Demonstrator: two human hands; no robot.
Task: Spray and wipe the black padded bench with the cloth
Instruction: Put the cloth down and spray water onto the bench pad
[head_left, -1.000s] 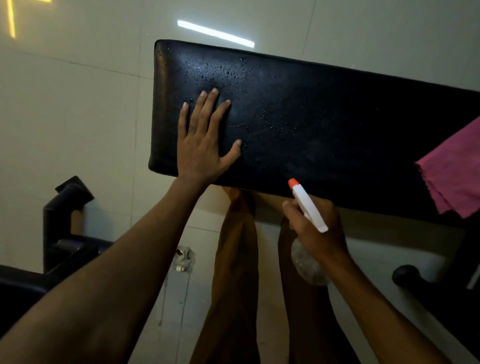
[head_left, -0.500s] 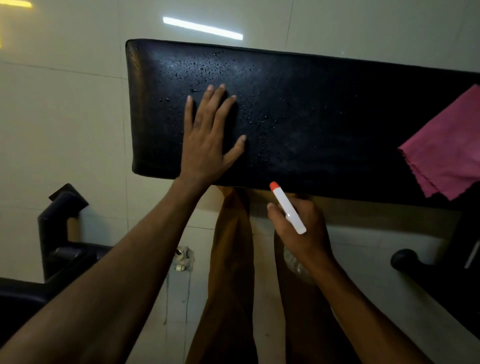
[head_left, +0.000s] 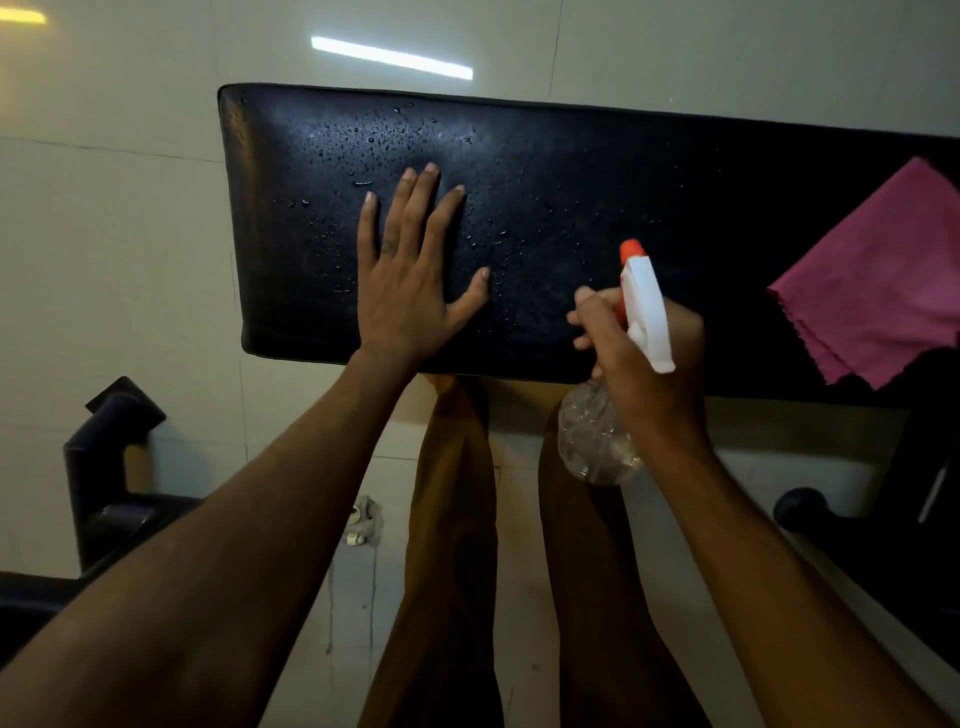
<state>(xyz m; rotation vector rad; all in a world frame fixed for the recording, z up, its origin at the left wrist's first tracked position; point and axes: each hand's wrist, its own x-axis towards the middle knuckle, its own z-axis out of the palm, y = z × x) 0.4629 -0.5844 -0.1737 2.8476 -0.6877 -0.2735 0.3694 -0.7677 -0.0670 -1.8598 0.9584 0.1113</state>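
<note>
Fingers of left hand (head_left: 410, 280) splay flat on wet bench (head_left: 597, 182); right hand (head_left: 644, 353) grips spray bottle (head_left: 647, 312), seemingly on trigger.

Dim scene; ceiling-light glare (head_left: 390, 57) on glossy floor, edges bowed.

Black bench (head_left: 597, 208), speckled with glinting droplets around the left hand (head_left: 410, 291). White sprayer head with orange nozzle on a clear bottle (head_left: 647, 312) in the right hand (head_left: 644, 364). Pink cloth (head_left: 878, 280) to the right of that hand. Brown trousers (head_left: 452, 519) between the arms. Pale cream tiled floor (head_left: 104, 234) beyond.
</note>
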